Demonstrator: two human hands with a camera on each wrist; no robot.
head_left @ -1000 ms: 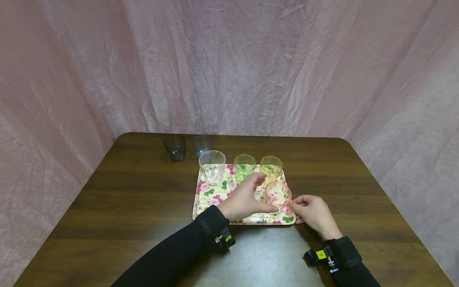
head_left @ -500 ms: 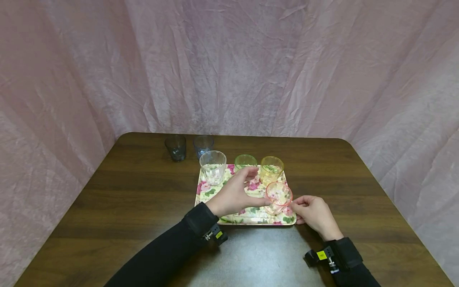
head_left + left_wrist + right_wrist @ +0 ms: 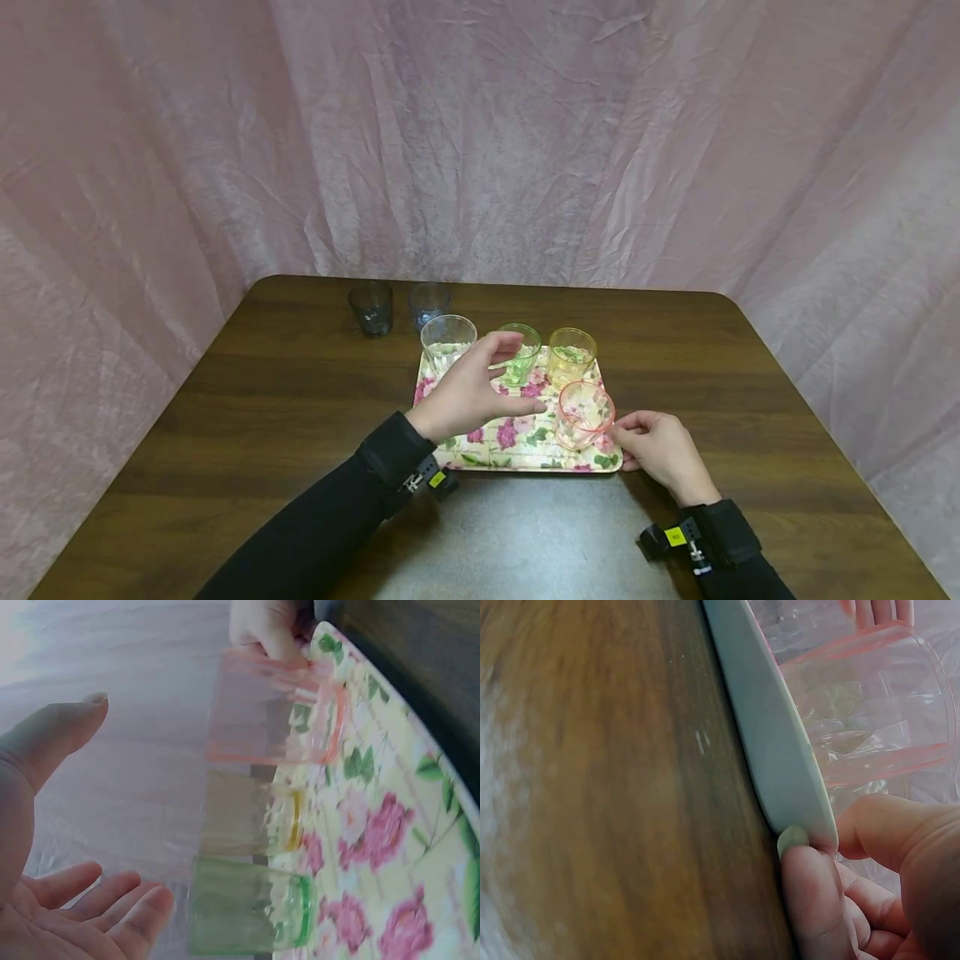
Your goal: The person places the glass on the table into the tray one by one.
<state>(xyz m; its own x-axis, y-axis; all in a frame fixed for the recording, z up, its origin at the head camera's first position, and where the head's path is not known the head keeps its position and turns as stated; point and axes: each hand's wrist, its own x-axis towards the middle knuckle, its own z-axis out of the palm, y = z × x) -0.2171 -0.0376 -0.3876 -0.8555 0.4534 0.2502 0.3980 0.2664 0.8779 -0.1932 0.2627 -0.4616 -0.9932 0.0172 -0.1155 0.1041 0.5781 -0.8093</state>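
A flowered tray bears a pink-tinted glass at its front right. Behind that stand a yellow glass and a green glass, with a larger clear glass to the left. My left hand hovers over the tray, fingers and thumb spread apart, holding nothing. It partly covers the clear and green glasses. At the tray's right front corner my right hand pinches the rim; in the right wrist view thumb and finger lie on either side of the tray wall.
A dark grey glass and a blue glass stand on the wooden table behind the tray's left side. A pink curtain hangs beyond the table's far edge.
My left hand has moved left, away from the pink glass, which stays in its place on the tray. The right hand keeps its pinch on the tray rim.
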